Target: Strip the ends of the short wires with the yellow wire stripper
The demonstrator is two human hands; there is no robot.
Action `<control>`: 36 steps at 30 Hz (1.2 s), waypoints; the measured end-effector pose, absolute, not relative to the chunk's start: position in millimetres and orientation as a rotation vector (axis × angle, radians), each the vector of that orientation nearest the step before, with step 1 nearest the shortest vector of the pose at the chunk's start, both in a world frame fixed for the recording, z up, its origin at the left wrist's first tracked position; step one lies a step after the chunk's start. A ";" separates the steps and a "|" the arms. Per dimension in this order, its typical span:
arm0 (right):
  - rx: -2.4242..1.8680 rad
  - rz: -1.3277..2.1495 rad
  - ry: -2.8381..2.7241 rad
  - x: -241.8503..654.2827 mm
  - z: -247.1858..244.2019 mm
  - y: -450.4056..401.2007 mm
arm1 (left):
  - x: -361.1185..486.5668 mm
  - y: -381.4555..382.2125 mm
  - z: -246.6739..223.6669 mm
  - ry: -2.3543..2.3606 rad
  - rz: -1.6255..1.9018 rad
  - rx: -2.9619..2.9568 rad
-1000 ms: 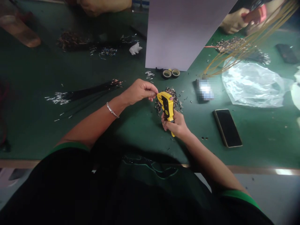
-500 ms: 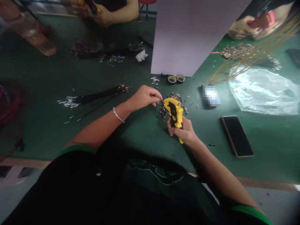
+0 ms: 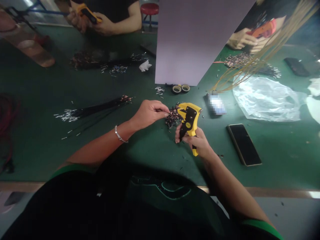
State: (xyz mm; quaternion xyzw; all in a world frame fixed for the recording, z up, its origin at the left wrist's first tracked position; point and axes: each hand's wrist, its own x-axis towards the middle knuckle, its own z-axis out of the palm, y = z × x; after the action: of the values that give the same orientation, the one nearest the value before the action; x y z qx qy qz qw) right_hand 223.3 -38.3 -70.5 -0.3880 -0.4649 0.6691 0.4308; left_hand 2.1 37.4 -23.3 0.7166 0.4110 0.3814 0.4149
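My right hand (image 3: 196, 140) is wrapped round the handle of a yellow and black wire stripper (image 3: 190, 121), whose jaws point to the left. My left hand (image 3: 152, 113) has thumb and forefinger pinched together at the left edge of a pile of small dark and coppery wire pieces (image 3: 173, 116); anything between the fingertips is too small to make out. A gap separates those fingertips from the tool's jaws. Left of my left hand lies a bundle of black wires (image 3: 97, 108) with silvery tips at one end and copper-coloured ones at the other.
Two tape rolls (image 3: 181, 88) lie by an upright pale panel (image 3: 185, 43). To the right are a phone (image 3: 244, 145), a blurred-out box (image 3: 216, 104), a clear plastic bag (image 3: 267, 98) and yellow wires (image 3: 260, 56). Across the table, other people's hands hold tools.
The whole view has shifted a little. The wire stripper has turned and moved away from my left fingertips, so a wider gap shows between them.
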 end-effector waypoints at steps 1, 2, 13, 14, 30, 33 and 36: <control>-0.965 1.667 -1.148 222.5 -70.7 -38.3 | 3.0 35.6 -22.9 1.034 0.960 1.789; -0.966 1.659 -1.134 221.6 -70.2 -38.2 | 3.8 33.9 -22.7 1.034 0.958 1.770; -1.527 1.061 -1.483 227.7 -52.7 -38.7 | 5.5 27.0 -21.9 1.030 0.918 1.644; -1.631 0.906 -1.576 228.2 -54.2 -38.7 | 5.1 26.6 -21.1 1.029 0.924 1.649; -1.585 0.349 -1.964 220.6 -59.3 -43.4 | 6.6 22.8 -24.8 1.032 0.974 1.646; -1.341 0.632 -1.789 216.8 -54.0 -45.3 | 9.6 19.8 -25.3 1.031 0.958 1.639; -1.272 0.700 -1.744 211.1 -52.0 -46.3 | 12.7 16.4 -26.6 1.028 0.924 1.631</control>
State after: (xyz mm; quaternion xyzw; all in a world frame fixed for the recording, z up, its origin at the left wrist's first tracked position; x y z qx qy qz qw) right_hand 211.1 -46.3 -52.0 -0.5079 -0.6967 0.2796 0.4225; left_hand 12.7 16.4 -26.6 0.6688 0.4217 0.3789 0.4810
